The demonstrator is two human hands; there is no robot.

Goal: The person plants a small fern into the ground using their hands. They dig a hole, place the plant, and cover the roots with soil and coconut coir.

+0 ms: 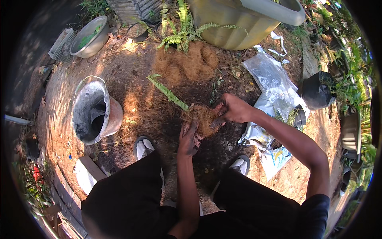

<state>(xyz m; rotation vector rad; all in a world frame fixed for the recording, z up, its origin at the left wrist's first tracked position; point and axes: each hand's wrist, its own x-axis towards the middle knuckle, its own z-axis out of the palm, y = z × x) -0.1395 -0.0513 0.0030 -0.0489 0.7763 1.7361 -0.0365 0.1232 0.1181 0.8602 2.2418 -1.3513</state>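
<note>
Both my soil-stained hands hold a ball of brown coconut fibre [203, 119] above dark soil. My left hand [190, 139] cups it from the lower left, and my right hand [228, 112] grips its right side. A green fern frond [168, 92] sticks out of the ball towards the upper left; its base is hidden in the fibre. Farther forward, several similar fibre balls [188, 64] lie together on the ground, with a leafy fern [185, 30] rising behind them.
A dirty bucket [115, 115] with a wire handle stands at the left. White plastic sacks [268, 98] lie at the right, near a black plant bag [317, 89]. Ahead are a large ribbed pot [235, 30] and a grey basin [101, 38]. A block [89, 170] lies near my left foot.
</note>
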